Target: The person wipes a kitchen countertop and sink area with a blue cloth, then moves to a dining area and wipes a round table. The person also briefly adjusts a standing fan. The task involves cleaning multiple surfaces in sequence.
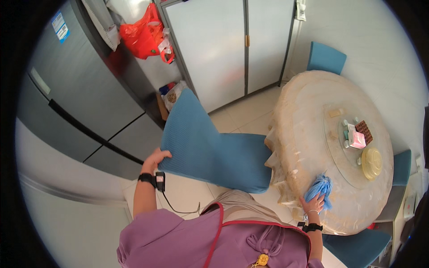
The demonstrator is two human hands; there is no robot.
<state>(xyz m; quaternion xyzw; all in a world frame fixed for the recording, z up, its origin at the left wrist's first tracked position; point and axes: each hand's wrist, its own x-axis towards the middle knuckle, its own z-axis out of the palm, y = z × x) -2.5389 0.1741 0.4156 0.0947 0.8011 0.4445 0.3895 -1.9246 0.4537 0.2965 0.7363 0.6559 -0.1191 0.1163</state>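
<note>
My left hand (157, 158) grips the top corner of the backrest of a chair with a blue fabric cover (201, 144). The chair's seat reaches the hanging edge of a tablecloth. On the right, my right hand (314, 203) holds a bunched blue cloth (319, 189) against the near left part of a round table (301, 134). That table wears a pale, clear-looking cover with a ruffled edge. Fingers lie over the lower part of the cloth, and its far end spreads out on the tabletop.
A glass turntable (338, 157) carries a pink tissue pack (357, 139), a brown box (364, 132) and a yellow basket-like cover (371, 163). More blue chairs (326, 57) surround the table. A grey refrigerator (97, 83) stands left; a white two-door cabinet (214, 47) and red bag (142, 33) are ahead.
</note>
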